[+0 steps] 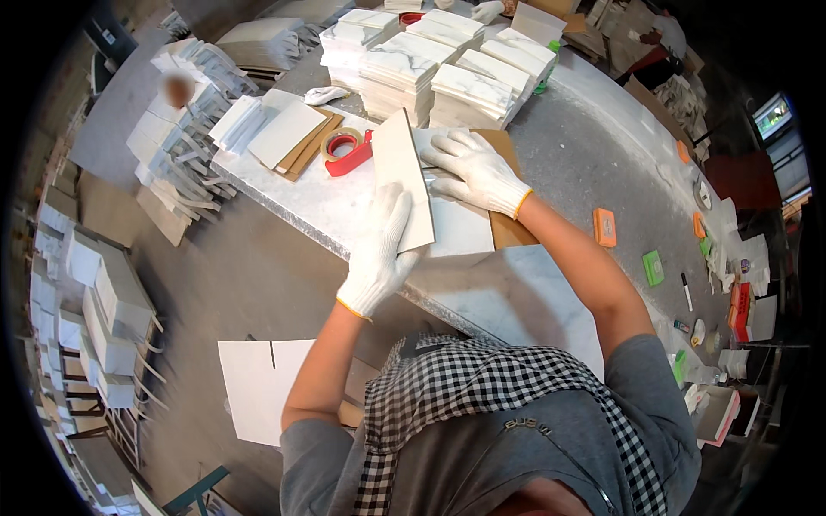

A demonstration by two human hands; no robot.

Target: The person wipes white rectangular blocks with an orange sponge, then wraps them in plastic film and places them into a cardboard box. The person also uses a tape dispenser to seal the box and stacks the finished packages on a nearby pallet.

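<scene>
My left hand, in a white knit glove, grips the lower part of a long, pale, flat tile, which is tilted up off the table. Close to the tile's right side is my gloved right hand, fingers stretched out and a little apart. The fingertips point at the tile's edge; whether they touch it I cannot tell. Beneath the hands lie a white sheet and a brown cardboard piece. Left of the tile sits a red tape dispenser with a roll of tape.
Stacks of marble-patterned tiles stand at the back of the table. White sheets and cardboard lie at the left. Along the right are an orange box, a green box and a marker. Bundled stacks stand beyond the left edge.
</scene>
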